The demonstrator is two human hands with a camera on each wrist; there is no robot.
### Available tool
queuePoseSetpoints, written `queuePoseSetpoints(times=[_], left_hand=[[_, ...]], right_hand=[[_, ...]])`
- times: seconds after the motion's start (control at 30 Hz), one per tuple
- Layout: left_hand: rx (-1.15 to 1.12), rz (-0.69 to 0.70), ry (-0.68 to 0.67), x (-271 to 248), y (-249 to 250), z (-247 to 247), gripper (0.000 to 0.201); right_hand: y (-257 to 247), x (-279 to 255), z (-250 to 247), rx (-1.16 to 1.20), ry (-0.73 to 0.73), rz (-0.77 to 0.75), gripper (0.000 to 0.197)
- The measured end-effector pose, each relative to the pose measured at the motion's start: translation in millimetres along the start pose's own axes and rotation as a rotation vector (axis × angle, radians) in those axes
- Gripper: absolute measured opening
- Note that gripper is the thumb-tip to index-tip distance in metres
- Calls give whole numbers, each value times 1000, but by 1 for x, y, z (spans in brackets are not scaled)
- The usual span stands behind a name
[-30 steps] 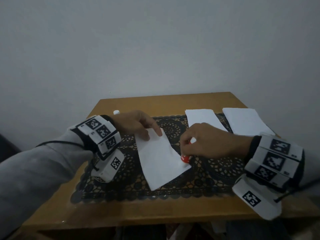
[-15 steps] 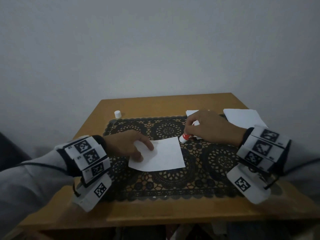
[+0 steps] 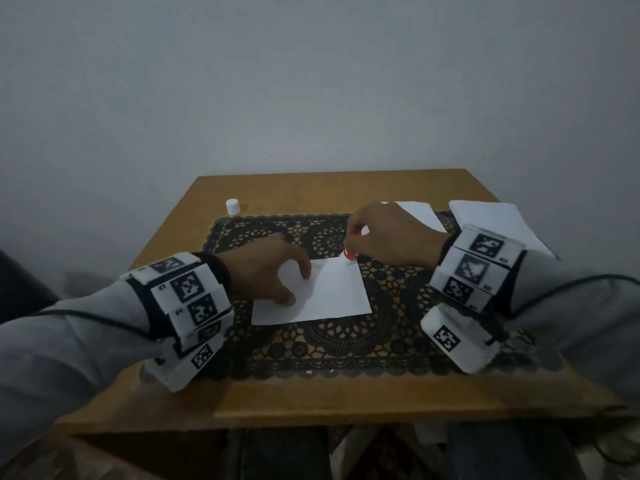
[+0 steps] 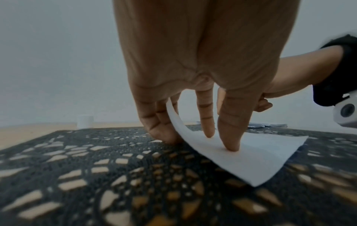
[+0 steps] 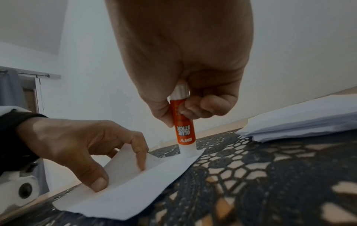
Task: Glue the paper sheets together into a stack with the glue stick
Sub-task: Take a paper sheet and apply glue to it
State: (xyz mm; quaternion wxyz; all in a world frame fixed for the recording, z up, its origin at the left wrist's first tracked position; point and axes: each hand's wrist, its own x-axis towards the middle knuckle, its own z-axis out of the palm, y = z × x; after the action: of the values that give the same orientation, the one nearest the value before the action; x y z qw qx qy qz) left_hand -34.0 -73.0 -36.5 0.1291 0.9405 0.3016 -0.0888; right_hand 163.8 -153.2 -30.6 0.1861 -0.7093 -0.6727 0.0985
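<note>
A white paper sheet (image 3: 332, 296) lies flat on the black lace mat (image 3: 311, 348) in the middle of the table. My left hand (image 3: 298, 287) presses its left part down with thumb and fingertips (image 4: 230, 146); the sheet's left edge (image 4: 173, 116) curls up between the fingers. My right hand (image 3: 353, 244) grips an orange glue stick (image 5: 183, 126) upright, cap off. The white glue tip touches the sheet's far right corner (image 5: 193, 154).
The white glue cap (image 3: 232, 206) stands at the table's back left, off the mat. More white sheets (image 3: 419, 216) and a paper pile (image 3: 495, 223) lie at the back right. The wooden table (image 3: 346, 393) stands against a plain wall.
The sheet has turned from tilted to lying square across the mat. My right hand carried the glue stick from the sheet's right edge to its far right corner. My left hand slid nearer.
</note>
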Motion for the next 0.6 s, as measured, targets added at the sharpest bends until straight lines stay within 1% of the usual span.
queuePoseSetpoints(times=[0.13, 0.6], left_hand=[[35, 17, -41, -1, 3, 0, 51], [99, 7, -51, -2, 9, 0, 50]], right_hand=[[-2, -4, 1, -7, -20, 1, 17], [-13, -40, 0, 39, -131, -33, 19]])
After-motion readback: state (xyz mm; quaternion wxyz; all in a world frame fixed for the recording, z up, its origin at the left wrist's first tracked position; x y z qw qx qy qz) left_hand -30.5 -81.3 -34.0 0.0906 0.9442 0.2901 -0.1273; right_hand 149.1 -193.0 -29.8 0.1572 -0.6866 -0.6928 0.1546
